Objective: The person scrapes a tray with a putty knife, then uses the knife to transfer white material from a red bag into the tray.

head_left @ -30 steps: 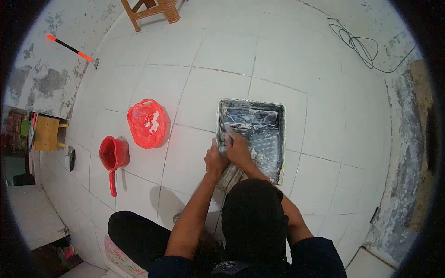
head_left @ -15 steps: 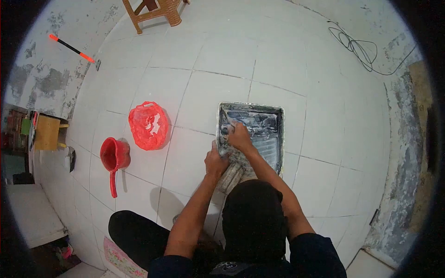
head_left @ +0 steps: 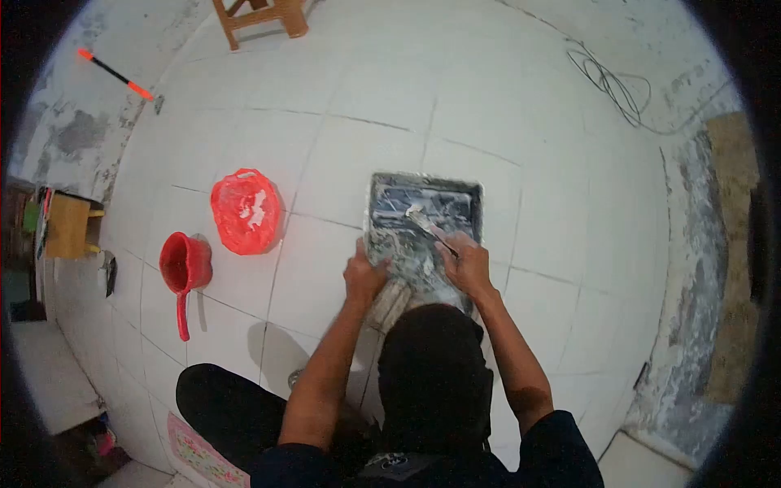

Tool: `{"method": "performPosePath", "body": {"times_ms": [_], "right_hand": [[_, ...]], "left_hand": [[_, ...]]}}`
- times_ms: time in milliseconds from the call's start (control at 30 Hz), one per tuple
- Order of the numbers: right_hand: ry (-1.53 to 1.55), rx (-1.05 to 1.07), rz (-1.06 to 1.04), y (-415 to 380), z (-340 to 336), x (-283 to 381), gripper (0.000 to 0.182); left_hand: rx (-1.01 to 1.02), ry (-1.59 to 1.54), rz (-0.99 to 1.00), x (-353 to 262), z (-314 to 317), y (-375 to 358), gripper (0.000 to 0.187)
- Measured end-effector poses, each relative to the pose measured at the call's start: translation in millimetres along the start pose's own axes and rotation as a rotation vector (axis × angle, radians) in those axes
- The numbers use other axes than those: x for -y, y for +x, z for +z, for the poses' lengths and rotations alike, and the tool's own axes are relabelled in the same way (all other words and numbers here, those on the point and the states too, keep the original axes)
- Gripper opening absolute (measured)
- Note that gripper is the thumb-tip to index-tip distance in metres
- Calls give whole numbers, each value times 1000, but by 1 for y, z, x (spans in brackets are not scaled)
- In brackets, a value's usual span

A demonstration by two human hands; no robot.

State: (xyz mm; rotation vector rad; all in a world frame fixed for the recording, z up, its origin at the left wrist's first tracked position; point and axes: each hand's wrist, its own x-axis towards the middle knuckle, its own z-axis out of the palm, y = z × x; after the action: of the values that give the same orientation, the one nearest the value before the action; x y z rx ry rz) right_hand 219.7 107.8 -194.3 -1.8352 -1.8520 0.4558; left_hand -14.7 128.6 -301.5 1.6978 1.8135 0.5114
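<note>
So the main thing here is a dark, rectangular tray (head_left: pixel 427 176) sitting right on the tiled floor (head_left: pixel 350 163), just in front of the person's head, which has a black covering (head_left: pixel 435 374) on it. The inside is smeared all over with whitish-grey stuff, messiest toward the near half.

Left hand (head_left: pixel 364 276) is on the tray's left side, grip closed around that edge, thumb on the inner side. Right hand (head_left: pixel 467 264) has its grip wrapped around the handle of a scraper (head_left: pixel 425 224), blade pointing up and left over the middle of the tray, with some pale gunk on the tip. Can't really tell if the blade touches the bottom.

There's a greyish, crusty-looking block (head_left: pixel 390 305) by the tray's near-left corner, partly behind the head, no clue what it is. Off to the left sits a red plastic dish (head_left: pixel 246 211) with white residue in it, and just below that a red dipper (head_left: pixel 185 262), handle toward the person. Further out: a brown stool (head_left: pixel 289 18) at the top, and a loosely coiled cable (head_left: pixel 604 81) upper right.
</note>
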Motion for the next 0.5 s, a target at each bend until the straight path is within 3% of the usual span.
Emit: {"method": "performPosePath", "body": {"times_ms": [67, 133, 167, 233, 267, 367, 500], "right_hand": [[87, 1, 65, -36, -16, -5, 26], [311, -8, 182, -80, -30, -16, 23], [298, -15, 216, -104, -39, -22, 23], [555, 46, 507, -151, -55, -29, 24], [691, 72, 642, -170, -60, -30, 29], [785, 134, 853, -217, -67, -25, 29], [738, 90, 858, -239, -50, -23, 35]], "left_hand": [[-64, 156, -14, 6, 11, -2, 89], [167, 38, -174, -5, -7, 3, 101], [152, 34, -192, -14, -11, 1, 99], [0, 97, -69, -15, -8, -3, 86], [17, 96, -58, -15, -6, -1, 86], [-1, 120, -31, -15, -6, -3, 84], [-70, 74, -14, -20, -6, -6, 70]]}}
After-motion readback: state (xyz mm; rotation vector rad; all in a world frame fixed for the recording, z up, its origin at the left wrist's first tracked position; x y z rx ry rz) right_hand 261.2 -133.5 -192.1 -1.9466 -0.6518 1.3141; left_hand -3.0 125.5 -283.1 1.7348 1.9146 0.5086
